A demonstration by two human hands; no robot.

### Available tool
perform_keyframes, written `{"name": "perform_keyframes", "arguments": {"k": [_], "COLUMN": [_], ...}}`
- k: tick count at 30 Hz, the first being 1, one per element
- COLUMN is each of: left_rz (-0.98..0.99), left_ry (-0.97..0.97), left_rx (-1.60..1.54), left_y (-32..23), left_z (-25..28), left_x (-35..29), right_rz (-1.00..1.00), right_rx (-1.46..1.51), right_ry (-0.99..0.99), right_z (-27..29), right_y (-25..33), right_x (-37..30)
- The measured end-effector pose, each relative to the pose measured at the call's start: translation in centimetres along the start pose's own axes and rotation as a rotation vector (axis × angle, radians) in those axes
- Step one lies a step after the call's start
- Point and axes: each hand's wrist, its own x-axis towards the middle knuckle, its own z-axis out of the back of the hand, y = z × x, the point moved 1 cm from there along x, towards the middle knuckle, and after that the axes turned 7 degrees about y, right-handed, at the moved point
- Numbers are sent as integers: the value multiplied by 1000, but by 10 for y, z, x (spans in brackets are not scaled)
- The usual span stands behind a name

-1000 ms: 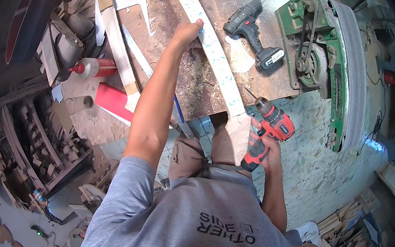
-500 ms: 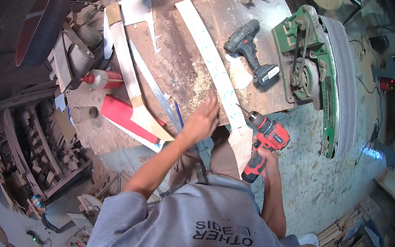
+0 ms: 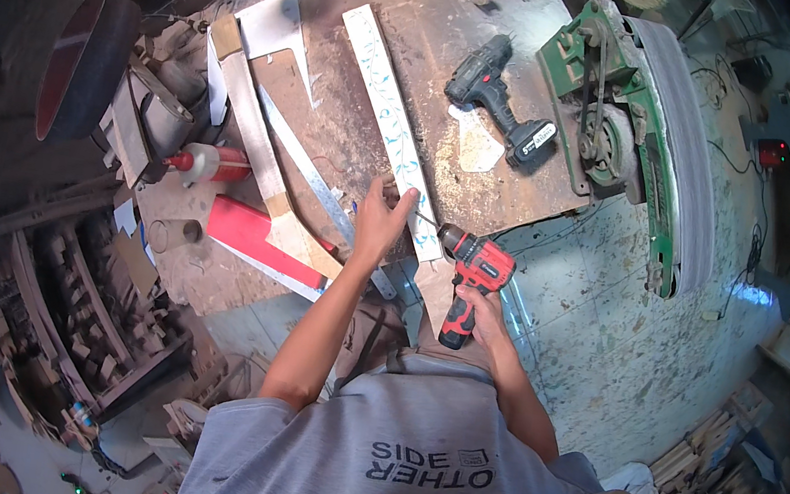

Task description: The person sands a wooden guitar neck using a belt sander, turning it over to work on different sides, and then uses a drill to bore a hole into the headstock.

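A long, pale wooden piece (image 3: 384, 86) with bluish-green marks lies lengthwise on the workbench, its tapered bare-wood end pointing toward me. My left hand (image 3: 382, 226) is at its left side near the closer end, thumb over the top face and fingers bent along the edge. In my right hand (image 3: 478, 315) is a red and black cordless drill (image 3: 483, 265), gripped by its handle. The drill's thin bit points up and left at the right edge of the wooden piece, close to my left thumb. Whether the tip has entered the wood is too small to tell.
A dark cordless drill (image 3: 497, 95) lies right of the wooden piece, near sawdust and a paper scrap (image 3: 478, 144). Farther right stands a green belt sander (image 3: 624, 128). Leftward lie a curved wooden part (image 3: 253, 121), a metal ruler (image 3: 310, 169), a red-capped bottle (image 3: 210, 163) and a red sheet (image 3: 241, 228).
The wooden piece has swung left at its near end, uncovering sawdust on its right. My left hand has shifted left onto its edge. My right hand has brought the red drill leftward.
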Motion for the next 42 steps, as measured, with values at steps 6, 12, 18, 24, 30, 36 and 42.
{"name": "perform_keyframes", "arguments": {"k": [6,12,18,24,30,36,42], "left_rz": [89,125,75,134,172,162,129], "left_ry": [-2,10,-121,-189,-180,-210,-186], "left_rx": [41,79,175,300,291,230,232], "left_y": [18,21,13,-21,-9,-6,-13], "left_z": [-13,-18,-20,-24,-26,-31,-28], "left_x": [17,28,31,45,55,60,55], "right_rz": [-36,-48,-16,147,128,154,109], "right_rx": [14,89,69,-147,-265,-263,-284], "right_ry": [-33,-54,-22,-10,19,41,72], "right_z": [9,17,8,-1,5,-10,-8], "right_y": [-10,-13,3,39,97,131,133], "right_x": [17,23,16,-3,-13,-16,-8]}}
